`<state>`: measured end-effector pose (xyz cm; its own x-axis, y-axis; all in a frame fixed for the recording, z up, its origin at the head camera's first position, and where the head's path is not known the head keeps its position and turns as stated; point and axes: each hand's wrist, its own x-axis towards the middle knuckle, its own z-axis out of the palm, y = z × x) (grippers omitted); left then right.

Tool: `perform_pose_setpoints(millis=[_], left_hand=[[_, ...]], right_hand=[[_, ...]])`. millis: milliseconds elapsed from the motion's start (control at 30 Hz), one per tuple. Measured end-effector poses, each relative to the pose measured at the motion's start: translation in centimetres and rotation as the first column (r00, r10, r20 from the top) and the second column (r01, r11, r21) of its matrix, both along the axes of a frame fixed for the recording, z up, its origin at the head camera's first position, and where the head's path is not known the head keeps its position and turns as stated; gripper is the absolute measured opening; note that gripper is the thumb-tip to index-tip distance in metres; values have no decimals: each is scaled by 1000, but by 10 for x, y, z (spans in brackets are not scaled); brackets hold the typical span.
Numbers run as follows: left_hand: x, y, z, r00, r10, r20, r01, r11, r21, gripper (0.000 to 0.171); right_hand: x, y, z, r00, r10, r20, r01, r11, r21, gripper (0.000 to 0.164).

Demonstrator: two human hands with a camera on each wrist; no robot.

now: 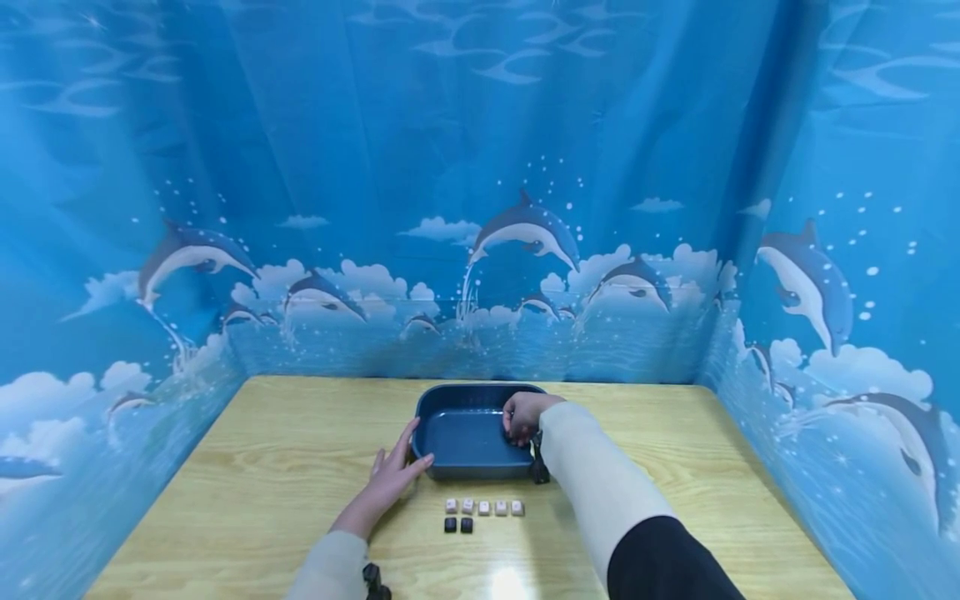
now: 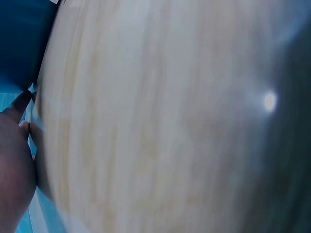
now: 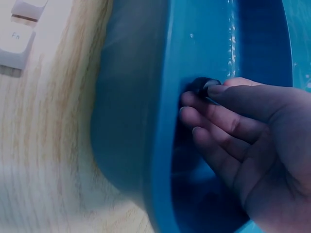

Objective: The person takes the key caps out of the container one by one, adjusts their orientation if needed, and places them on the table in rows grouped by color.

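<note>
A dark blue rectangular basin (image 1: pixel 480 472) with rounded corners stands on the wooden table. Inside its right end my right hand (image 1: pixel 522 417) pinches a small black keycap (image 3: pixel 198 86) between thumb and index finger, close to the inner wall in the right wrist view. The other fingers of that hand are loosely bent. My left hand (image 1: pixel 392 477) rests with spread fingers at the basin's left side, its fingertips right at the rim. In front of the basin lie a row of several white keycaps (image 1: pixel 483 507) and two black keycaps (image 1: pixel 467 525).
The light wooden table (image 1: pixel 300 450) reaches back to a blue curtain (image 1: pixel 420 167) printed with dolphins, which also encloses both sides. One white keycap (image 3: pixel 15 41) near the basin bears the letters Fn. Light reflects off the table near its front.
</note>
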<state>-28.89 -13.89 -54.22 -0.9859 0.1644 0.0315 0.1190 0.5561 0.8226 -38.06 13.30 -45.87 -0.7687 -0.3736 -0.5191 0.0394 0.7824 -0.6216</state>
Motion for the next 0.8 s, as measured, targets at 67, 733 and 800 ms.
perform_pose_setpoints(millis=[67, 733, 800], left_hand=[[1, 0, 0, 1000, 0, 2, 0, 1000, 2, 73], [0, 2, -2, 999, 11, 30, -11, 1000, 1, 74], [0, 0, -2, 999, 17, 42, -17, 1000, -2, 74]], right_hand=[[-1, 1, -2, 1000, -1, 6, 1, 1000, -2, 18], [-5, 6, 2, 999, -18, 40, 23, 992, -126, 19], [-8, 6, 6, 999, -5, 41, 12, 986, -169, 22]])
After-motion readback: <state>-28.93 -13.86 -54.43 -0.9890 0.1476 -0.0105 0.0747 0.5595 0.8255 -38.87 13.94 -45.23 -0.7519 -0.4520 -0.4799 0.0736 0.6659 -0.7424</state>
